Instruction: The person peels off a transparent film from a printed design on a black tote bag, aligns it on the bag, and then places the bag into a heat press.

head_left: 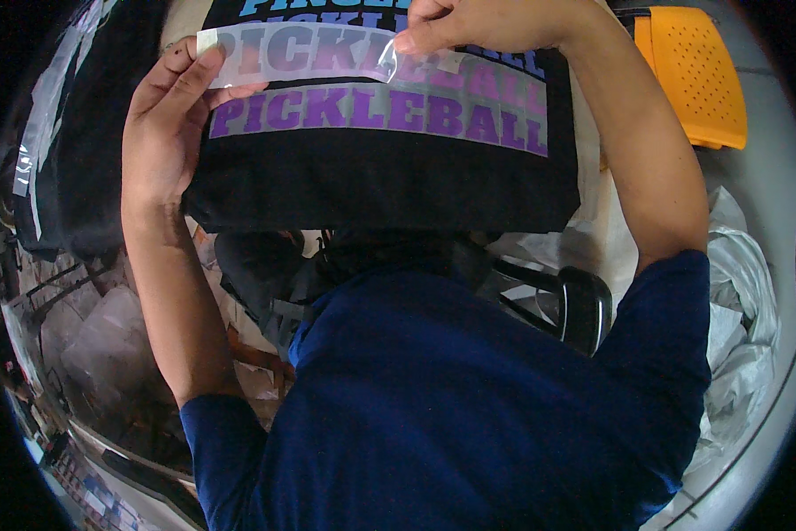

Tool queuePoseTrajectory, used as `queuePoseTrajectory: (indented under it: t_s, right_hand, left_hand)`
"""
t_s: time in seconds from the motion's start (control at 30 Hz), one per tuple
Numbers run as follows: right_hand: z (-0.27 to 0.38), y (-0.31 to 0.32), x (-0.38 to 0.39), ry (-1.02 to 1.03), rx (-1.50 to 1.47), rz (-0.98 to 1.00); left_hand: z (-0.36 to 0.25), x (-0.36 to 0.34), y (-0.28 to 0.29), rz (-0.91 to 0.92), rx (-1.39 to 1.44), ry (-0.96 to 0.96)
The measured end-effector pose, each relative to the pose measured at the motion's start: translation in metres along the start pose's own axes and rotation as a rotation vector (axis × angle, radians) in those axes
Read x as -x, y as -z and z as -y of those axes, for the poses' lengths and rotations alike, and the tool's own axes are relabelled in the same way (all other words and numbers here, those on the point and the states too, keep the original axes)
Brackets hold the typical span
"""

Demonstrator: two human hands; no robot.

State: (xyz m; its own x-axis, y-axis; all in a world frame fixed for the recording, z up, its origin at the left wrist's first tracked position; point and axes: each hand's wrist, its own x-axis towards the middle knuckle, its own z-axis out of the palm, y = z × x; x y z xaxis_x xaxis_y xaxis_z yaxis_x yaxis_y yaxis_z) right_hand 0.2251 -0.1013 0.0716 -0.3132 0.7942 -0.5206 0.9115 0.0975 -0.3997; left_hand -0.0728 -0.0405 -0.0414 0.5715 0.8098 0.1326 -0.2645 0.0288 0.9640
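Observation:
A black piece of fabric (371, 190) lies flat in front of me, printed with several rows of large letters running from blue to purple. Whether it is a shirt or a bag, I cannot tell. Over the printed rows stretches a clear strip of film (301, 55), lettering showing at it. My left hand (170, 102) pinches the strip's left end between thumb and fingers. Farther right, my right hand (495, 25) is closed with its thumb on the strip, which bends and shines there; its other fingers are partly cut off by the upper edge. The lowest purple row (380, 119) lies uncovered below.
At the left lies more black fabric (79, 190) with clear film strips (39, 124) on it. A yellow perforated plastic piece (695, 80) is at the upper right. Crumpled plastic bags (739, 310) lie right, clear plastic (115, 341) left, and a black armrest (586, 305) beside me.

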Motion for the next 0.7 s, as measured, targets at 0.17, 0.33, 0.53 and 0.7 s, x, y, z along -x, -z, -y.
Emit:
queuePoseTrajectory:
  t_s: [0.17,0.33,0.53,0.7]
  right_hand:
    - [0.006,0.001,0.006,-0.087,0.026,-0.01]
    - [-0.005,-0.005,0.01,-0.061,-0.012,-0.093]
    - [-0.009,-0.004,0.013,-0.128,-0.009,-0.071]
    - [-0.016,-0.008,0.018,-0.134,-0.082,-0.083]
  left_hand:
    - [0.0,0.001,0.003,0.002,0.003,0.003]
    - [-0.001,0.0,-0.001,-0.014,-0.025,0.016]
    - [0.0,0.001,0.0,-0.04,-0.011,0.012]
    - [-0.002,0.0,0.0,-0.031,0.0,0.018]
